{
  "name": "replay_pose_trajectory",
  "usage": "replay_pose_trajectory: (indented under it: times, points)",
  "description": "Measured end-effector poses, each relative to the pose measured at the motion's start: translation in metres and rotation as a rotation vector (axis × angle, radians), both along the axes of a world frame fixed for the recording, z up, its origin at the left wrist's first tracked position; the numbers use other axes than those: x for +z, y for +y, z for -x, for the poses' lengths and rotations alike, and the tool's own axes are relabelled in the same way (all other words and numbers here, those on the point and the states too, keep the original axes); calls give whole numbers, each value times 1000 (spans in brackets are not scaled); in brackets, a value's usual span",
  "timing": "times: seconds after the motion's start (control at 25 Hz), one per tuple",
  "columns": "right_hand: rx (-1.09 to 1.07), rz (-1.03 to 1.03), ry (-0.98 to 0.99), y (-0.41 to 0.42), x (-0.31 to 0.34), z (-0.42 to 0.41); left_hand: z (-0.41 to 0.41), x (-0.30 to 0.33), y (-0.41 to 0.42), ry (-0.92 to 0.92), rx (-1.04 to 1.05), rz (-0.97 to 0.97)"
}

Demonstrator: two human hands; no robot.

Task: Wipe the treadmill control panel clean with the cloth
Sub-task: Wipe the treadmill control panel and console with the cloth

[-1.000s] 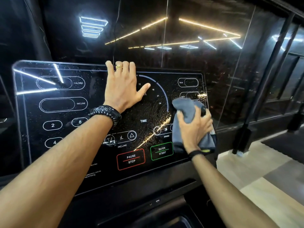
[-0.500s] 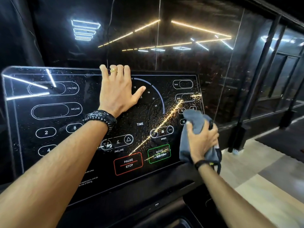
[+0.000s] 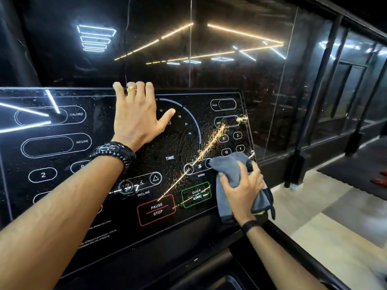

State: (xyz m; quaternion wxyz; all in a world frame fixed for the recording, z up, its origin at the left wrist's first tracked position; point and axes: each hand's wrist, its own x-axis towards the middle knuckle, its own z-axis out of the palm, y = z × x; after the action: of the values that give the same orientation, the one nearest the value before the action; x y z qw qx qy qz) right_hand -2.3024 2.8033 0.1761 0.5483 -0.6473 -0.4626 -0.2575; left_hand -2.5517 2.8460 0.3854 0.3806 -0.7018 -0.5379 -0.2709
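Note:
The black glossy treadmill control panel (image 3: pixel 176 147) fills the middle of the head view, speckled with droplets and printed with white button outlines. My left hand (image 3: pixel 136 120) lies flat on its upper middle, fingers straight and reaching the top edge, a gold ring on one finger. My right hand (image 3: pixel 243 189) grips a bunched grey cloth (image 3: pixel 232 170) and presses it against the panel's lower right, beside the green QUICK START box (image 3: pixel 195 194). The cloth hangs down past the panel's bottom edge.
A dark mirrored wall (image 3: pixel 209 59) rises right behind the panel, reflecting ceiling light strips. A black post (image 3: pixel 310 122) and railing stand to the right. Pale floor (image 3: pixel 335 227) and dark mats lie to the right and below. The treadmill's black console tray (image 3: pixel 209 279) sits under the panel.
My right hand has carried the cloth down the panel's right side, from beside the SPEED readout to the lower right corner. My left hand has stayed flat on the panel.

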Motion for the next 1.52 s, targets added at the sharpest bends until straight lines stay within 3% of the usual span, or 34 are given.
replay_pose_trajectory:
  times: [0.12, 0.2, 0.32, 0.56, 0.64, 0.8, 0.96, 1.16, 1.28, 1.4, 1.52]
  points:
    - [-159, 33, 257, 27, 36, -25, -1, 1, -2, 6, 6, 16]
    - [-162, 57, 328, 48, 78, -25, -1, 2, -1, 2, 13, 11]
    - [-87, 39, 205, 55, 98, -2, -1, 0, 2, 5, 13, -3]
    - [67, -5, -89, 0, -3, -1, 1, 0, 1, -2, 11, -5]
    - [-14, 0, 1, 7, 3, -22, 0, 0, 1, -2, 21, 2]
    - [-112, 26, 281, 51, 90, -26, -1, 1, 0, 1, 34, 8]
    - [-31, -22, 79, 59, 114, 16, -1, -1, 3, 0, 34, 4]
    - [118, -40, -187, 14, 23, 7, -1, 0, 0, -3, 25, 1]
    - [32, -39, -59, 22, 27, -24, -2, 0, -1, -5, 20, 0]
    - [-62, -38, 139, 48, 86, -24, -2, 1, -2, -10, 21, 1]
    - [-52, 4, 177, 67, 134, 2, -2, 1, -2, -12, 26, 8]
